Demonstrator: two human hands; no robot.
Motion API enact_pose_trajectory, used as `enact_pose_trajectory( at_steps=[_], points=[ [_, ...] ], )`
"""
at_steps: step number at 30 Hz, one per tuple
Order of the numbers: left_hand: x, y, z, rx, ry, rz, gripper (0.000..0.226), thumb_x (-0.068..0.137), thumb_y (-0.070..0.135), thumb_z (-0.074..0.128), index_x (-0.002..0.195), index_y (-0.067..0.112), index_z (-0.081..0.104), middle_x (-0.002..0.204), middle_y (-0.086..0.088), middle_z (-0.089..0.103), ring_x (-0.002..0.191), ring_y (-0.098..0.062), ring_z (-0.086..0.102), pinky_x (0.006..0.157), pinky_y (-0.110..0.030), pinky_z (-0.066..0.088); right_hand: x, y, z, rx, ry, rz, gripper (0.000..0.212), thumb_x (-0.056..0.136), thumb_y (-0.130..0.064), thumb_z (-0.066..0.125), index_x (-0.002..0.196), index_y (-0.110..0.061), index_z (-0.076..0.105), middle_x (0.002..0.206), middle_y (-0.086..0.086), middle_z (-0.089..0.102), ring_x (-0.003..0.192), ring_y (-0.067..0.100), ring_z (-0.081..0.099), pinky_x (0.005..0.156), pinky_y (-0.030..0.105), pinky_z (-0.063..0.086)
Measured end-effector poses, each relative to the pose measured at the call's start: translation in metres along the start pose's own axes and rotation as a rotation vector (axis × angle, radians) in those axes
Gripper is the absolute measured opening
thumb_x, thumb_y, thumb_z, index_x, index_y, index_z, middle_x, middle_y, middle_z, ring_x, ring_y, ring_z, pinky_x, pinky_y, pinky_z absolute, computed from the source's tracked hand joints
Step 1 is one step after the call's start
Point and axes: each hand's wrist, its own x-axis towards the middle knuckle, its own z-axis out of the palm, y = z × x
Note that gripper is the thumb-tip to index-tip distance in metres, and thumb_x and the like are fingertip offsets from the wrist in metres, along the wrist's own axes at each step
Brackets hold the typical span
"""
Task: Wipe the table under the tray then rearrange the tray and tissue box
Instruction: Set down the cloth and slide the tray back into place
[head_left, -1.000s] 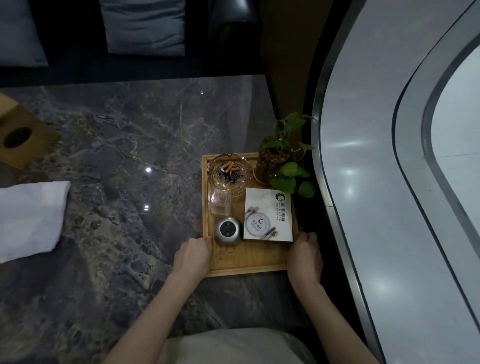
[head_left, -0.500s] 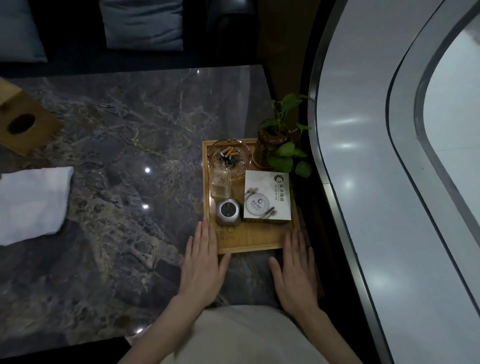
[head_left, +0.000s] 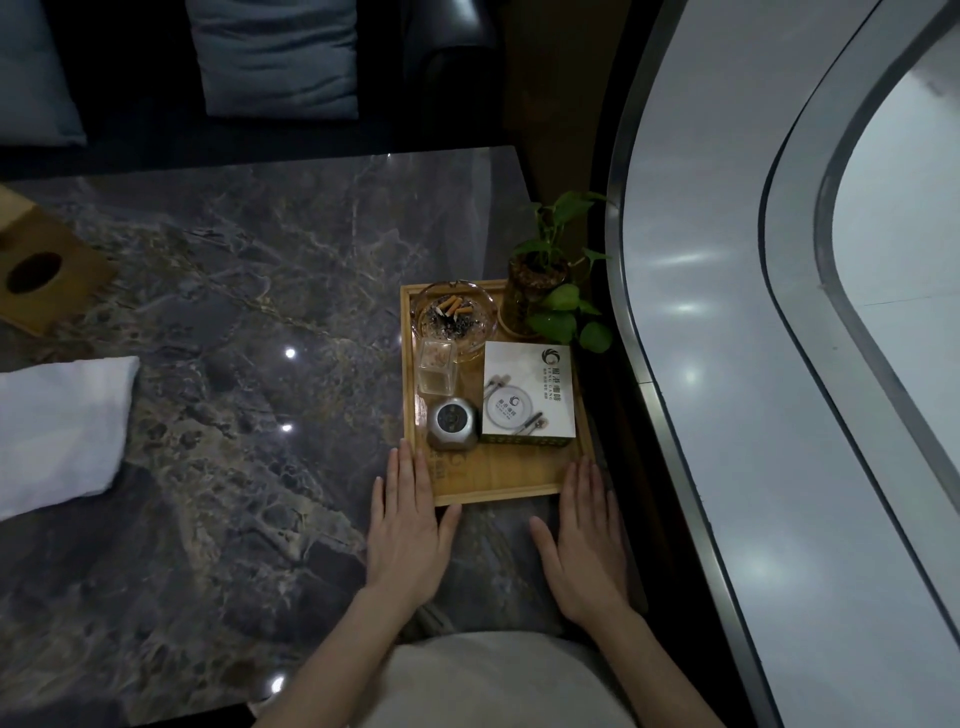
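Tray (head_left: 498, 478) sits at the table's (head_left: 260, 312) right edge, loaded — both hands flat and spread at its near corners, left (head_left: 405, 525) and right (head_left: 587, 530), holding nothing. Cloth (head_left: 57, 426) lies idle and the tissue box (head_left: 41, 275) waits far left — that looks like what's left

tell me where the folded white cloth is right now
In the head view the folded white cloth lies at the left edge of the dark marble table, just below the wooden tissue box.
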Motion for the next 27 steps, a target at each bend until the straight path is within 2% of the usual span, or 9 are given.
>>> enact_pose_trajectory(
  at_steps=[3, 6, 9, 13, 17, 27],
  points=[
    [0.008, 0.001, 0.001, -0.009, -0.002, -0.017, 0.072, 0.091, 0.056, 0.004, 0.141, 0.004, -0.003, 0.151, -0.013, 0.008, 0.140, -0.019, 0.003, 0.113, -0.042, 0.014, 0.009, 0.000, -0.002, -0.012, -0.008, 0.008, 0.073, 0.090, -0.057, 0.004, 0.143, -0.007, -0.003, 0.153, 0.008, 0.004, 0.140, 0.010, -0.008, 0.112, 0.026, -0.012],
    [0.019, 0.003, -0.001, -0.042, -0.034, -0.014, 0.078, 0.086, 0.061, -0.006, 0.141, 0.005, -0.006, 0.151, -0.009, -0.003, 0.141, -0.018, -0.003, 0.113, -0.040, 0.005, 0.020, 0.000, -0.005, 0.021, -0.006, -0.004, 0.076, 0.088, -0.060, -0.001, 0.142, -0.008, -0.004, 0.153, 0.006, -0.001, 0.138, 0.007, -0.015, 0.112, 0.023, -0.016],
    [0.030, 0.008, -0.006, -0.076, -0.046, -0.006, 0.084, 0.078, 0.065, -0.017, 0.140, 0.008, -0.012, 0.150, -0.006, -0.014, 0.141, -0.016, -0.013, 0.116, -0.036, -0.006, 0.034, 0.001, -0.011, 0.023, -0.035, -0.012, 0.081, 0.079, -0.066, -0.013, 0.140, -0.012, -0.015, 0.152, 0.002, -0.015, 0.138, 0.007, -0.021, 0.111, 0.023, -0.019],
    [0.045, 0.011, -0.011, -0.072, -0.079, -0.027, 0.087, 0.071, 0.066, -0.025, 0.138, 0.011, -0.020, 0.148, -0.005, -0.023, 0.138, -0.016, -0.020, 0.112, -0.035, -0.010, 0.053, 0.000, -0.018, 0.032, -0.086, 0.008, 0.086, 0.070, -0.070, -0.021, 0.137, -0.016, -0.023, 0.148, -0.002, -0.025, 0.138, 0.009, -0.024, 0.107, 0.019, -0.027],
    [0.060, 0.016, -0.014, -0.082, -0.083, -0.033, 0.084, 0.072, 0.066, -0.024, 0.137, 0.012, -0.022, 0.148, -0.005, -0.023, 0.138, -0.017, -0.020, 0.112, -0.036, -0.009, 0.069, 0.000, -0.026, 0.021, -0.095, 0.002, 0.076, 0.078, -0.063, -0.006, 0.135, -0.018, -0.026, 0.146, -0.003, -0.029, 0.136, 0.008, -0.028, 0.112, 0.026, -0.019],
    [0.083, 0.018, -0.018, -0.065, -0.095, -0.054, 0.085, 0.069, 0.065, -0.027, 0.137, 0.014, -0.024, 0.148, -0.004, -0.026, 0.138, -0.015, -0.022, 0.112, -0.036, -0.009, 0.095, -0.003, -0.028, 0.055, -0.090, 0.008, 0.073, 0.080, -0.061, 0.001, 0.135, -0.021, -0.026, 0.147, -0.004, -0.027, 0.137, 0.009, -0.025, 0.113, 0.029, -0.014]
  ],
)
